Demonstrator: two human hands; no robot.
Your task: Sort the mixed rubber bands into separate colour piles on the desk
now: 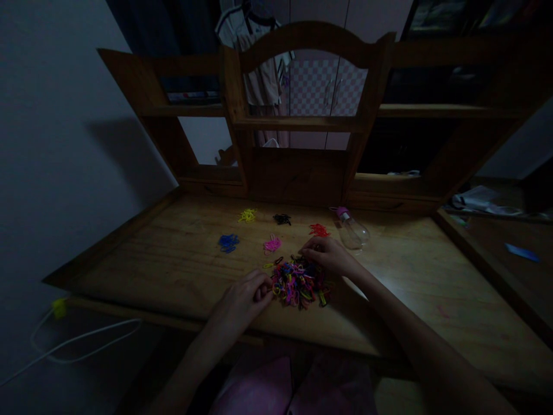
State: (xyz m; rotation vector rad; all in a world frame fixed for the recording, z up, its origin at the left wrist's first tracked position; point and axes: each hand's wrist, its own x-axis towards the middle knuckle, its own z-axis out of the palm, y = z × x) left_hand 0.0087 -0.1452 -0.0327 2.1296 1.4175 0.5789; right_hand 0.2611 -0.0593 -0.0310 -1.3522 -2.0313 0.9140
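A mixed heap of small coloured looped clips, shaped like little safety pins, lies near the front of the wooden desk. My left hand touches the heap's left edge with fingers curled together; whatever they grip is too small to tell. At the heap's upper right, my right hand has thumb and fingers pinched close, and their tips are too dark to show what is in them. Behind the heap lie sorted piles: blue clips, yellow clips, black clips, pink clips and red clips.
A clear bulb-shaped bottle with a purple cap lies beyond my right hand. The desk has a wooden shelf unit along its back. A white cable hangs at the left. The room is dim.
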